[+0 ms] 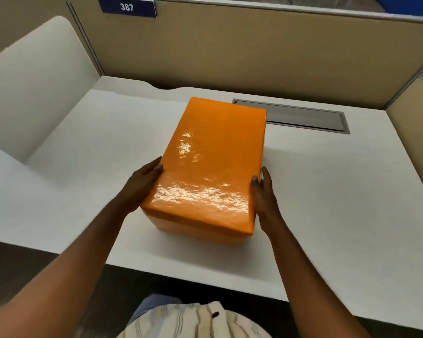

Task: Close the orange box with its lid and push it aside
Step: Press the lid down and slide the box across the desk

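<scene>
The glossy orange lid (213,162) lies on top of the orange box (200,234), of which only a thin strip shows below the lid's near edge. The box stands in the middle of the white desk (340,203). My left hand (142,186) presses flat against the lid's left side near the front corner. On the opposite side, my right hand (264,198) lies against the lid's right side, fingers stretched forward. Both hands clasp the lid between them.
A grey cable slot (303,118) is set into the desk behind the box at the right. Beige partition walls (230,50) close off the back and both sides. The desk's near edge runs just in front of the box.
</scene>
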{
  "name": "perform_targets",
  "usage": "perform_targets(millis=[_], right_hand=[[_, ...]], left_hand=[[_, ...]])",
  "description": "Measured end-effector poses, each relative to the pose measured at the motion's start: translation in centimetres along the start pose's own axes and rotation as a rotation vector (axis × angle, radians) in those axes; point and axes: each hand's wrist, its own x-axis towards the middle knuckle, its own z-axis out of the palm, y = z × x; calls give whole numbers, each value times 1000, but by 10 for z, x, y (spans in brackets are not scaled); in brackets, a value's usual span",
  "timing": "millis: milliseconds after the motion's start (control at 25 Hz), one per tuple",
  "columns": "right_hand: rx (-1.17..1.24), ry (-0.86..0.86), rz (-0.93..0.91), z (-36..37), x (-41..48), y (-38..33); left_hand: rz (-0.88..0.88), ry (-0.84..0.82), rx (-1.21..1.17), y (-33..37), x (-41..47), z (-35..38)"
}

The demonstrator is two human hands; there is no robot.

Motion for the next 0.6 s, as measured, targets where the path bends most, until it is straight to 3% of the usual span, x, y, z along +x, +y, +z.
perform_targets(millis=[160, 600], right_hand=[[83, 15, -62, 10, -8, 6], [52, 121, -50, 26, -5, -12]], left_hand=[[30, -21, -73, -9, -2, 4], [-100, -98, -436, -25, 18, -14]])
